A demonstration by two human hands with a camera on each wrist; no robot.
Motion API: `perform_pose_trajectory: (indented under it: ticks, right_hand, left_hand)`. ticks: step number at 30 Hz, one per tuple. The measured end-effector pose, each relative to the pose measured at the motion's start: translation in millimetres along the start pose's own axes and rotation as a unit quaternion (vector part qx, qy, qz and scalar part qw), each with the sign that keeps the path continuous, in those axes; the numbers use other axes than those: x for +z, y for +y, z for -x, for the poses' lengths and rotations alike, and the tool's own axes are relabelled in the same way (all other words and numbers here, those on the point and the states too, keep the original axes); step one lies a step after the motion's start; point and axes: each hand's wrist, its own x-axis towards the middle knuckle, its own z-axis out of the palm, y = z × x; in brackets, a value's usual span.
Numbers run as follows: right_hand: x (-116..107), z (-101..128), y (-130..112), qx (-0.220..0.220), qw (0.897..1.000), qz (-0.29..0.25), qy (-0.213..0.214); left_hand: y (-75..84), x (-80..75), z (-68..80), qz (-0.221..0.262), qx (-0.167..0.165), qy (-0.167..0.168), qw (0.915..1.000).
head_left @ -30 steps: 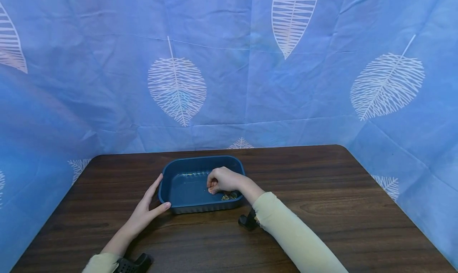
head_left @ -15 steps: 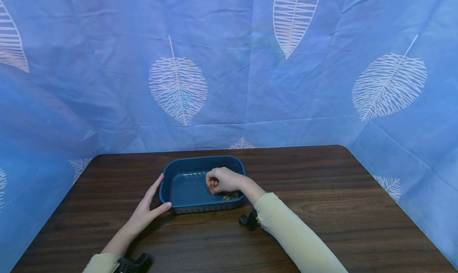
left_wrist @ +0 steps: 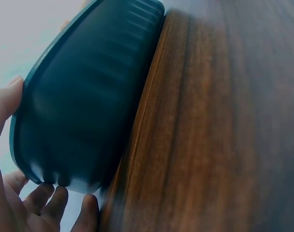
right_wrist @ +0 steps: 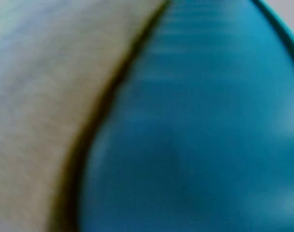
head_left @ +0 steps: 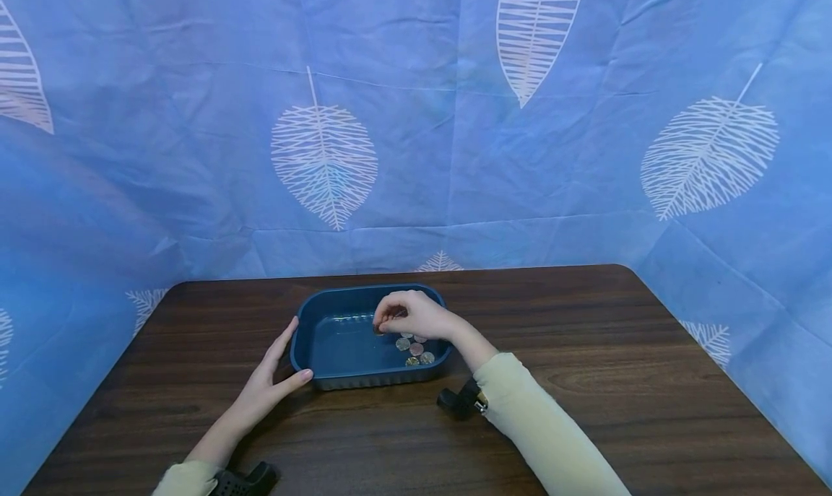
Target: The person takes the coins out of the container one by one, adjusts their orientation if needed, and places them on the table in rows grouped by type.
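Left hand (head_left: pixel 266 384) lies flat, fingers straight, bracing the nine o'clock wall of the dark blue rectangular plastic tray (head_left: pixel 325 310) on the dark wooden tabletop (head_left: pixel 617 380). Right hand (head_left: pixel 409 315) hovers inside, fingertips curled; whether they pinch anything, I cannot tell. Small round coins (head_left: pixel 413 350) sit at its five o'clock.

Dark blue rectangular plastic tray (head_left: pixel 338 348) with rounded corners and ribbed walls, upright near the table's middle; several small round coins (head_left: pixel 412 349), silver, gold and copper-toned, lie flat in its right near corner
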Motion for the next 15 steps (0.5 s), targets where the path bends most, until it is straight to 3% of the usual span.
perform_pose_trajectory:
  ticks: [4,9,15]
  right_hand:
    - [-15,15,-6,0.017,0.993,-0.084,0.075]
    - [-35,36,-5,0.034,0.975,-0.164,0.148]
    - [-52,59,5,0.058,0.957,-0.204,0.198]
  left_hand:
    - [-0.5,0.9,-0.3,0.002,0.002,0.001,1.0]
    - [-0.9,0.7,-1.2,0.007,0.008,0.001,0.9999]
    - [-0.7,-0.2,-1.0,0.005,0.002,0.001,1.0]
